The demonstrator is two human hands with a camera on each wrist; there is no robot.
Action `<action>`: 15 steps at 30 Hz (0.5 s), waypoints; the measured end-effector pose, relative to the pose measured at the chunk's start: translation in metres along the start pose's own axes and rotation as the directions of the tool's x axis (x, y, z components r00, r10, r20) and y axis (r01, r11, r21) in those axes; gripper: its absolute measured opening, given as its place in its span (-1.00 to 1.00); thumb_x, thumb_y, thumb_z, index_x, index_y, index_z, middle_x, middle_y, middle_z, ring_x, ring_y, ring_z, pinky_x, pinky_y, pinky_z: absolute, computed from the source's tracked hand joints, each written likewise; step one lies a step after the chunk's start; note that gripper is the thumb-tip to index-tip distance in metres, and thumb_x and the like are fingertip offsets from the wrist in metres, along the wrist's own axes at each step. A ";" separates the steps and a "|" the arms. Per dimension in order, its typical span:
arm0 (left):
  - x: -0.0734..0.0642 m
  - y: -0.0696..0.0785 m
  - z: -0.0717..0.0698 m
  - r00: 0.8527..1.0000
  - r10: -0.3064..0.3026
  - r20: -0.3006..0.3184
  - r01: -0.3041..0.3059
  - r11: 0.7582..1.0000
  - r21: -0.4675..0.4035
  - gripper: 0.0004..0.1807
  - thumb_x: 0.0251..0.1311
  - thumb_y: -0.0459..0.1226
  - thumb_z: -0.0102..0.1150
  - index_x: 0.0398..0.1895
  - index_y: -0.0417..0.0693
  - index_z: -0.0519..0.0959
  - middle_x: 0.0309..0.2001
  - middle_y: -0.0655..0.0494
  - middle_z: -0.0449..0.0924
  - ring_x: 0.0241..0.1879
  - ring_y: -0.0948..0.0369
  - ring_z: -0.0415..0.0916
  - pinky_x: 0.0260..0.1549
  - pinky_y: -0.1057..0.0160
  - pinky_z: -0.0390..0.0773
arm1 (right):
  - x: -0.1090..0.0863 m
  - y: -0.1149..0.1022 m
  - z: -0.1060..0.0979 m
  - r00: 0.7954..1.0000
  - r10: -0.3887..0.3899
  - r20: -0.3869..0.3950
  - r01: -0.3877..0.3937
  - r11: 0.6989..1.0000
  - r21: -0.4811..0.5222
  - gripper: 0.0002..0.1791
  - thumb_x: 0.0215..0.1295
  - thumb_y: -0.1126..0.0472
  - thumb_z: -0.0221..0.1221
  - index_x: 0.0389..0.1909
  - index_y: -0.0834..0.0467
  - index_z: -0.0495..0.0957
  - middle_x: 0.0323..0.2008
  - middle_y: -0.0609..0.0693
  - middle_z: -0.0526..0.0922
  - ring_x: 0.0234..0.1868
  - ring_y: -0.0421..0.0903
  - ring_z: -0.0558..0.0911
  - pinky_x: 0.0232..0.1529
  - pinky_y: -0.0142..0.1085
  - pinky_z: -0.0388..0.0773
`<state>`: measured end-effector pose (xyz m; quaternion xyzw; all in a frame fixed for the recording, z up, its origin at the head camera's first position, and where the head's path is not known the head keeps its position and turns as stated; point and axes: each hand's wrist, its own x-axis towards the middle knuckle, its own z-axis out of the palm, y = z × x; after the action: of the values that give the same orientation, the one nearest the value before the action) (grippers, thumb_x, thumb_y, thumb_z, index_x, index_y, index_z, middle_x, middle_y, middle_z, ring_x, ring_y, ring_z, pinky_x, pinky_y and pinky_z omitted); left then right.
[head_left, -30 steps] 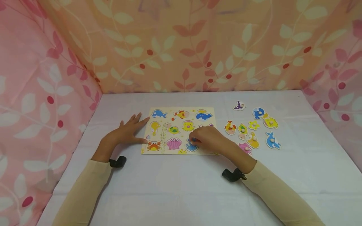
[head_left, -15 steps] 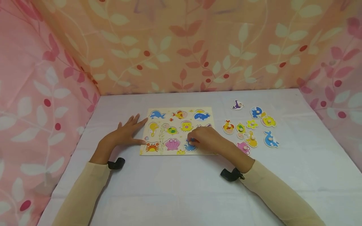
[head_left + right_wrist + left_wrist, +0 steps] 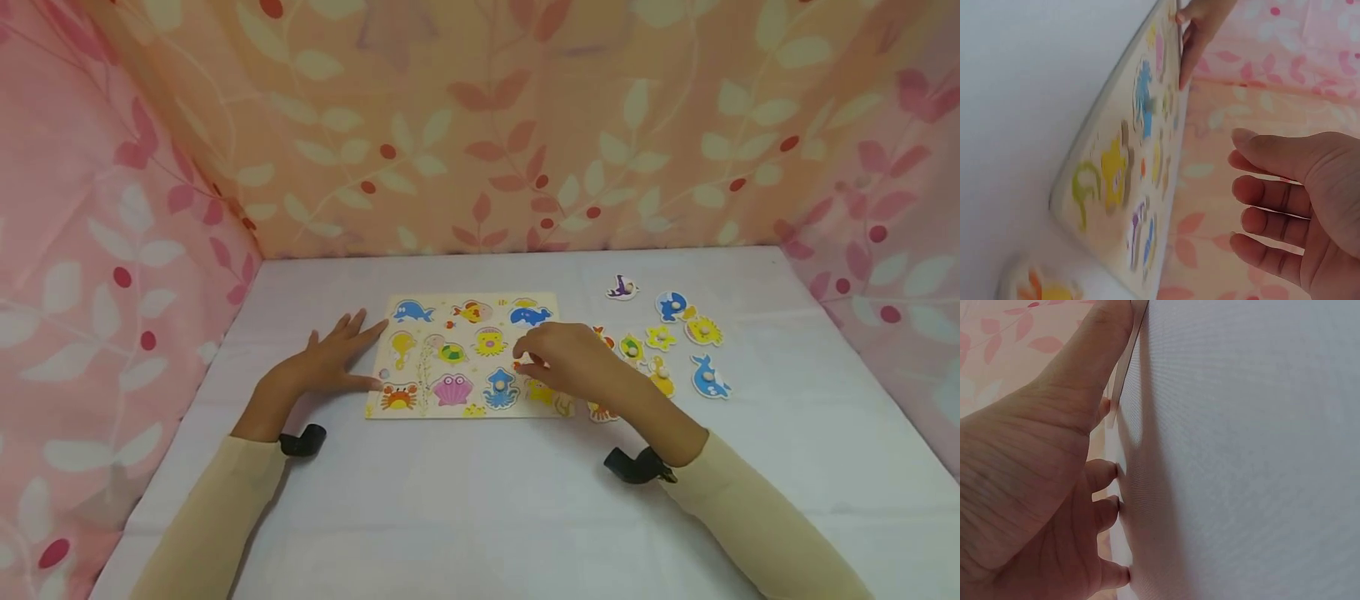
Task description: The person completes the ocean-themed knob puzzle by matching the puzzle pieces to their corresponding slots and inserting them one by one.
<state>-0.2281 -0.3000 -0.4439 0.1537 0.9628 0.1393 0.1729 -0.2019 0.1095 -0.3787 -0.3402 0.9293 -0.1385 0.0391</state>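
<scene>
A wooden peg puzzle board [image 3: 442,297] with printed sea animals lies flat on the table. In its lower row sits a blue squid piece [image 3: 500,398] with a round knob. My left hand [image 3: 318,367] rests at the board's left edge with fingers spread and thumb touching the edge. Above the board's right side hovers my right hand [image 3: 577,358], fingers loosely bent and holding nothing; the right wrist view shows the gap between it and the board. Part of the board's right column is hidden under that hand.
Right of the board lie several loose knobbed pieces: a purple one [image 3: 622,288], a blue whale [image 3: 709,379], a yellow star [image 3: 661,338] and a crab piece [image 3: 603,412] partly behind the right arm. A floral cloth [image 3: 420,167] encloses the white table.
My right hand has let go of the squid piece's knob and lifted away to the right, leaving the piece on the board. My left hand stays at the board's edge.
</scene>
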 end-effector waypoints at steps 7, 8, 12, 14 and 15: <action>-0.001 0.001 -0.003 1.000 -0.004 0.002 0.004 1.000 0.008 0.28 -0.09 0.42 0.33 0.66 0.37 -0.12 0.65 -0.13 -0.39 0.59 -0.20 -0.52 0.29 -0.56 -0.44 | -0.032 0.021 -0.025 0.995 0.093 -0.043 -0.095 0.994 -0.056 -0.70 0.23 0.10 0.44 -0.02 0.04 0.75 -0.26 -0.07 0.74 -0.21 -0.09 0.67 -0.20 -0.19 0.66; 0.000 0.001 -0.003 1.000 -0.003 0.001 0.003 1.000 0.007 0.28 -0.08 0.42 0.34 0.66 0.37 -0.12 0.65 -0.13 -0.39 0.59 -0.20 -0.51 0.29 -0.56 -0.44 | -0.037 0.026 -0.028 0.993 0.105 -0.052 -0.108 0.992 -0.064 -0.71 0.23 0.10 0.44 -0.03 0.05 0.76 -0.27 -0.07 0.74 -0.21 -0.08 0.68 -0.20 -0.18 0.67; 0.000 0.001 -0.003 1.000 -0.001 0.001 0.001 1.000 0.001 0.28 -0.09 0.41 0.34 0.66 0.36 -0.11 0.65 -0.13 -0.39 0.59 -0.20 -0.51 0.29 -0.56 -0.44 | -0.058 0.044 -0.036 0.988 0.130 -0.088 -0.137 0.986 -0.089 -0.74 0.21 0.12 0.45 -0.08 0.05 0.77 -0.26 -0.06 0.74 -0.19 -0.04 0.70 -0.24 -0.15 0.68; 0.001 0.001 -0.002 1.000 0.001 0.004 -0.001 1.000 0.001 0.28 -0.10 0.43 0.33 0.66 0.36 -0.12 0.65 -0.14 -0.39 0.59 -0.21 -0.51 0.28 -0.56 -0.44 | -0.069 0.054 -0.040 0.985 0.133 -0.111 -0.144 0.985 -0.097 -0.76 0.21 0.14 0.46 -0.10 0.05 0.77 -0.25 -0.06 0.75 -0.17 -0.03 0.70 -0.25 -0.14 0.68; 0.001 0.001 -0.002 1.000 0.002 0.006 -0.002 1.000 -0.001 0.29 -0.10 0.43 0.33 0.66 0.36 -0.12 0.64 -0.14 -0.39 0.59 -0.21 -0.51 0.28 -0.56 -0.44 | -0.074 0.058 -0.041 0.983 0.134 -0.123 -0.147 0.984 -0.102 -0.76 0.20 0.14 0.46 -0.11 0.05 0.78 -0.27 -0.07 0.74 -0.18 -0.03 0.70 -0.27 -0.16 0.66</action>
<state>-0.2291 -0.2990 -0.4422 0.1550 0.9621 0.1394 0.1757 -0.1881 0.2096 -0.3571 -0.2669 0.9579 -0.1032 -0.0242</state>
